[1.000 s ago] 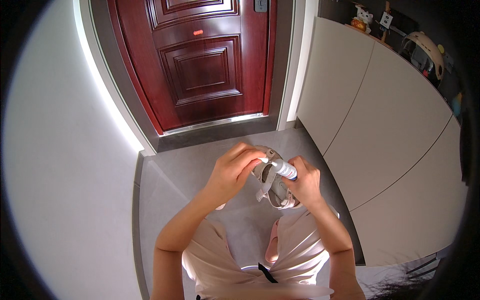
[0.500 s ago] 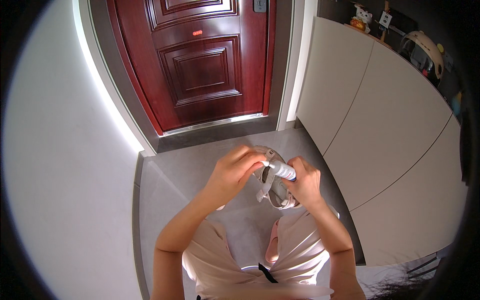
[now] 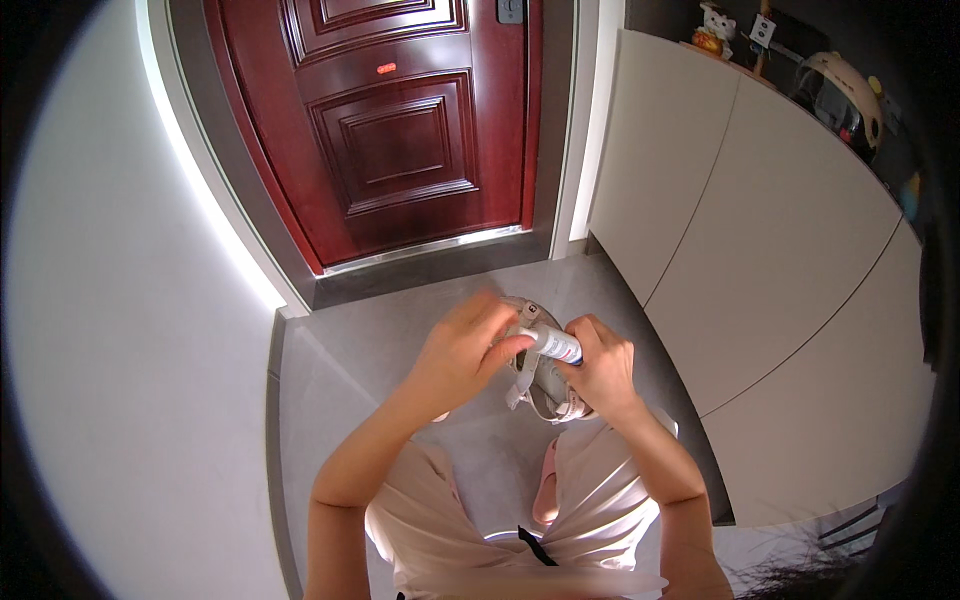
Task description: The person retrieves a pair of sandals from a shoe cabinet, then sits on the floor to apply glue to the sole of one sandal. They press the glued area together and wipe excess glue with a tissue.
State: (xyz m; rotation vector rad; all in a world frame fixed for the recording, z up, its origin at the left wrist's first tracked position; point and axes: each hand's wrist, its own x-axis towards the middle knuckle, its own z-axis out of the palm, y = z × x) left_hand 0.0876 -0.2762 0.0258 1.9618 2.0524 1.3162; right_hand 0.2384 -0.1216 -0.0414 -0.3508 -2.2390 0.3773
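A small white bottle with a narrow tip and a blue end is in my right hand, its fingers wrapped round the blue end. The tip points left toward my left hand. There the thumb presses against the bottle's cap end, while the other fingers curl over it, smeared by motion; they partly hide the cap. Beyond and below my hands, a pale beige strappy sandal lies on the grey floor. Its strap hangs loose on the left side, and the hands and bottle cover part of it.
A dark red panelled door stands ahead. To the right runs a curved beige cabinet, with a helmet and a cat figurine on top. On the left is a white wall. A pink slipper shows by my leg.
My left fingers have moved round the bottle's tip, the thumb now reaching forward over it. My right hand and the bottle have shifted slightly left in the picture.
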